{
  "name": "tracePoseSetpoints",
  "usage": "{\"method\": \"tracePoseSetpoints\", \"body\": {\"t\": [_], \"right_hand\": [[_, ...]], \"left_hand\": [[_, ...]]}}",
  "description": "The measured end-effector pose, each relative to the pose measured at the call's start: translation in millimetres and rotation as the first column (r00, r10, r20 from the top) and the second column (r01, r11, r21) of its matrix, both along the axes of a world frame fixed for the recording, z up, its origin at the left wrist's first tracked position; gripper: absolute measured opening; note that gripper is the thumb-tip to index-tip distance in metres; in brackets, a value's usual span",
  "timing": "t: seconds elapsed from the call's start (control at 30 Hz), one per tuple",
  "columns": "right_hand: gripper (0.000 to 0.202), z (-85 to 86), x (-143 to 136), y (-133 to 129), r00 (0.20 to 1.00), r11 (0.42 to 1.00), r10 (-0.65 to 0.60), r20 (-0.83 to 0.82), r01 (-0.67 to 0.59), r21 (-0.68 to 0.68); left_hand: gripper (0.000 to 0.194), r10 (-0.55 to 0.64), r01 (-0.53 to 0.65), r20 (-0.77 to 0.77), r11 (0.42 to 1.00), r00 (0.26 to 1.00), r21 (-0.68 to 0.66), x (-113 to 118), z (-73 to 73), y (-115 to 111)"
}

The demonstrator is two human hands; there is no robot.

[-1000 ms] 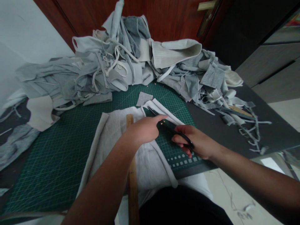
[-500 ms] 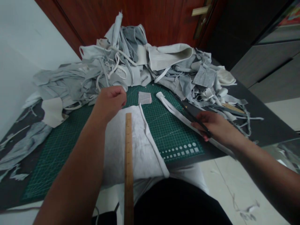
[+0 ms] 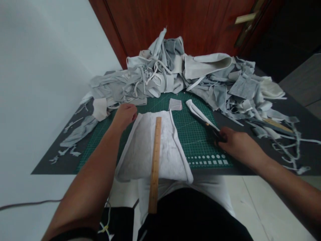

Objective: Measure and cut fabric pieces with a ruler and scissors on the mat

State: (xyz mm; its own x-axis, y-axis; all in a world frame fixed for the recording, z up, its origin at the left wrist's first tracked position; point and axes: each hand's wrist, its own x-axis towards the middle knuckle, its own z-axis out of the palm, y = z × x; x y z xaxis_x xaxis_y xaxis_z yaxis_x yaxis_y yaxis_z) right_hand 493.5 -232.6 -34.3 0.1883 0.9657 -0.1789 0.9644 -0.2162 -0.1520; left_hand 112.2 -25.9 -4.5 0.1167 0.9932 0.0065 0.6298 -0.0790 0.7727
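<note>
My left hand [image 3: 126, 116] is curled closed at the far left corner of a white folded fabric piece [image 3: 165, 157]. Whether its fingers pinch anything is hidden. A wooden ruler [image 3: 155, 150] lies lengthwise on that fabric and sticks out past the near table edge. On the right, my right hand [image 3: 234, 144] is closed around the handles of black scissors [image 3: 207, 124], whose blades point away to the far left. Beside and partly under the blades runs a narrow white fabric strip [image 3: 192, 104]. A small pale fabric patch [image 3: 175, 104] lies flat beyond the fabric piece.
The green cutting mat [image 3: 180, 134] lies on a dark table [image 3: 52, 152]. Heaped grey and white fabric scraps [image 3: 160, 82] line its far side and continue right. More grey cloth [image 3: 81, 132] lies at left. A wall and a red-brown door [image 3: 190, 26] stand behind.
The view has swung, shifting the scene rightward. My left hand has come down beside the fabric's far corner. The scissors now lie along the white strip, their blades across its near side.
</note>
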Motion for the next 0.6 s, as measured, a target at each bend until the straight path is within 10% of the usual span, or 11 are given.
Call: {"method": "tracePoseSetpoints", "body": {"t": [0.27,0.6], "right_hand": [[0.024,9.8,7.4,22.6,0.990,0.979,0.142,-0.008,-0.142,-0.150],[0.029,31.9,-14.9,29.6,0.946,0.972,0.207,0.249,-0.169,-0.163]], "left_hand": [[0.024,0.065,-0.050,-0.368,0.998,0.928,0.049,-37.6,-9.2,-4.3],[0.045,-0.170,0.313,-0.660,0.944,0.732,0.104,-25.9,-11.0,-34.8]]}}
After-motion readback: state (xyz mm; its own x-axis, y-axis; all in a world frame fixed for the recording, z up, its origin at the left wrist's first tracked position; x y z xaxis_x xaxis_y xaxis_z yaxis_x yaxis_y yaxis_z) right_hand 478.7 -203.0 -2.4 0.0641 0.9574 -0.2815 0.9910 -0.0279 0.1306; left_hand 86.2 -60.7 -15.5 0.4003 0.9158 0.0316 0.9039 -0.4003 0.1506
